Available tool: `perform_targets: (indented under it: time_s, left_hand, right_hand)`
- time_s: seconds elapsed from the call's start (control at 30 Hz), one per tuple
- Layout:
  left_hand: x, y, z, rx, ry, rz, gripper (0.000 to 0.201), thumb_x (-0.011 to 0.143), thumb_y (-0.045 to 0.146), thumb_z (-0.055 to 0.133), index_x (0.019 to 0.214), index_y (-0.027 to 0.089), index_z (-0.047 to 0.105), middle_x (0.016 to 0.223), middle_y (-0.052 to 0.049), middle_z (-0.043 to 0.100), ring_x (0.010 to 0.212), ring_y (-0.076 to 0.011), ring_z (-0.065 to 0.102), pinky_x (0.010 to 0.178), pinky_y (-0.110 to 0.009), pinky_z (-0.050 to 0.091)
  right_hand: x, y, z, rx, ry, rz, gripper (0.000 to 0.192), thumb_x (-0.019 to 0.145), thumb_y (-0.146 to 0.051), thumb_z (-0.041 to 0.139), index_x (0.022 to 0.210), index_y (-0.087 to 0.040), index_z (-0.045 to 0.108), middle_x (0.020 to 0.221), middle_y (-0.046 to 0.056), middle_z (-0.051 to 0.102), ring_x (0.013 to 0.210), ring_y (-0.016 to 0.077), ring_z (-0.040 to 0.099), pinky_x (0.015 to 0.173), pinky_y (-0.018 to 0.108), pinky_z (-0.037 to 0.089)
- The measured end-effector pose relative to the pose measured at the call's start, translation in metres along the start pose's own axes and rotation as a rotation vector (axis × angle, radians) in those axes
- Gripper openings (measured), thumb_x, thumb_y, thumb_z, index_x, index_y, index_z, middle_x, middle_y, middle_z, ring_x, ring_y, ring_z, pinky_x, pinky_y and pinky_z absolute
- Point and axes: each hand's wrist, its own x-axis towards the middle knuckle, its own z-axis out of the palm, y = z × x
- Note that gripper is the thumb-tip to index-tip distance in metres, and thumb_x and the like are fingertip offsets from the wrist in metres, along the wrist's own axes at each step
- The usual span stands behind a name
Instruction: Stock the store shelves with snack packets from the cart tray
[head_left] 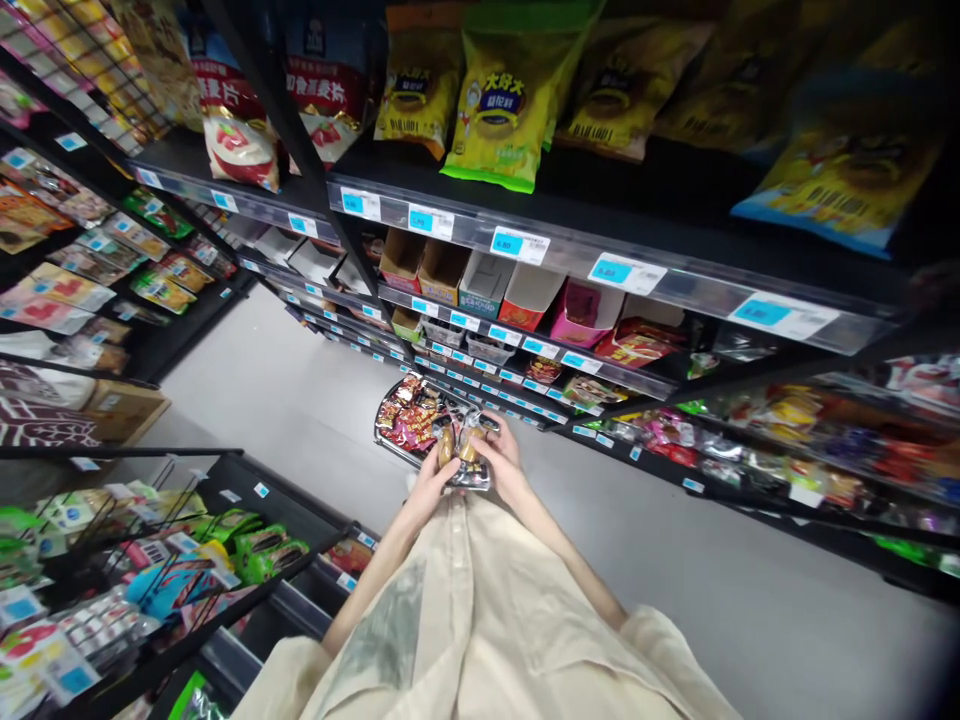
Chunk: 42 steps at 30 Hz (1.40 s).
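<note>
Both my hands meet low in front of my pale shirt, holding a small clear snack packet [466, 452] with brown pieces inside. My left hand [433, 478] grips its left side and my right hand [501, 462] grips its right side. Just beyond the hands, on the floor by the bottom shelf, stands a tray [385, 442] packed with small red and mixed snack packets.
I stand in a narrow shop aisle with a grey floor [300, 390]. Black shelves [570, 250] on the right carry yellow snack bags [499, 100], open cartons and price tags. On the left are more racks [150, 560] of packets, and a cardboard box [124, 408].
</note>
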Motion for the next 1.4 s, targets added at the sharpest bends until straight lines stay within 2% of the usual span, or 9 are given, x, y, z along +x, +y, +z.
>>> perform_targets:
  time_s: [0.2,0.37,0.57,0.73,0.83,0.93,1.13,1.3,1.4]
  left_hand:
    - [0.001,0.014,0.002,-0.179,0.23,-0.063,0.065,0.08,0.061,0.077,0.133,0.026,0.061,0.133,-0.01,0.068,0.108,-0.0277,0.07,0.073,-0.03,0.06]
    - [0.007,0.023,-0.002,-0.158,0.133,-0.009,0.064,0.077,0.066,0.076,0.121,0.021,0.069,0.127,-0.012,0.072,0.115,-0.0325,0.069,0.09,-0.04,0.058]
    - [0.02,0.022,-0.015,-0.129,0.16,0.094,0.065,0.078,0.064,0.077,0.122,0.017,0.07,0.116,-0.012,0.075,0.104,-0.0282,0.072,0.091,-0.04,0.057]
    - [0.018,0.033,-0.031,0.203,0.191,0.265,0.059,0.071,0.041,0.089,0.124,0.022,0.072,0.134,-0.01,0.069,0.125,-0.0277,0.061,0.109,-0.037,0.046]
    - [0.013,0.04,-0.038,0.323,0.146,0.241,0.039,0.071,0.042,0.087,0.1,0.018,0.078,0.109,-0.011,0.077,0.106,-0.0279,0.069,0.098,-0.038,0.052]
    - [0.01,0.048,-0.044,0.32,0.076,0.161,0.034,0.069,0.041,0.089,0.089,0.017,0.077,0.09,-0.009,0.079,0.089,-0.0253,0.073,0.086,-0.035,0.055]
    - [0.017,0.06,-0.061,0.353,-0.089,0.005,0.037,0.065,0.036,0.092,0.09,0.016,0.074,0.08,-0.007,0.078,0.076,-0.0207,0.073,0.074,-0.029,0.054]
    - [0.027,0.062,-0.069,0.435,-0.202,-0.077,0.029,0.064,0.023,0.086,0.086,0.016,0.068,0.074,-0.003,0.075,0.061,-0.0141,0.067,0.055,-0.021,0.046]
    - [0.031,0.063,-0.07,0.466,-0.213,-0.039,0.027,0.065,0.013,0.076,0.089,0.016,0.066,0.076,-0.003,0.075,0.06,-0.0129,0.065,0.051,-0.018,0.043]
  right_hand:
    - [0.006,0.001,-0.005,0.098,0.119,0.014,0.07,0.056,-0.026,0.093,0.118,-0.029,0.061,0.096,-0.002,0.074,0.079,0.0188,0.071,0.073,0.033,0.062]
    - [0.005,0.009,-0.01,0.154,0.052,0.09,0.04,0.063,-0.028,0.091,0.096,-0.022,0.07,0.097,0.002,0.076,0.082,0.019,0.072,0.071,0.032,0.063]
    - [0.015,0.013,-0.018,0.362,0.188,0.1,0.034,0.056,-0.026,0.094,0.072,-0.025,0.064,0.089,-0.002,0.075,0.095,0.0216,0.074,0.086,0.037,0.065]
    - [0.016,0.013,-0.021,0.332,0.094,0.118,0.037,0.057,-0.02,0.093,0.083,-0.026,0.068,0.1,-0.001,0.076,0.098,0.0223,0.074,0.094,0.041,0.063]
    - [0.016,0.013,-0.021,0.281,0.052,0.12,0.037,0.06,-0.023,0.092,0.089,-0.027,0.069,0.102,0.0,0.076,0.1,0.0234,0.073,0.094,0.042,0.062]
    - [0.017,0.01,-0.021,0.256,0.034,0.123,0.037,0.059,-0.027,0.092,0.088,-0.026,0.069,0.101,0.001,0.076,0.1,0.0224,0.072,0.093,0.039,0.061]
    - [0.012,0.008,-0.015,0.036,-0.079,0.112,0.037,0.061,-0.033,0.092,0.085,-0.023,0.067,0.093,0.002,0.073,0.084,0.0204,0.071,0.084,0.037,0.059]
    - [0.005,0.013,-0.012,-0.27,-0.027,-0.039,0.043,0.064,-0.043,0.089,0.064,-0.021,0.051,0.072,-0.003,0.06,0.071,0.0149,0.059,0.069,0.027,0.05]
    - [0.002,0.013,-0.013,-0.337,-0.072,-0.082,0.046,0.065,-0.045,0.087,0.063,-0.021,0.047,0.076,-0.002,0.06,0.073,0.0148,0.057,0.071,0.027,0.049]
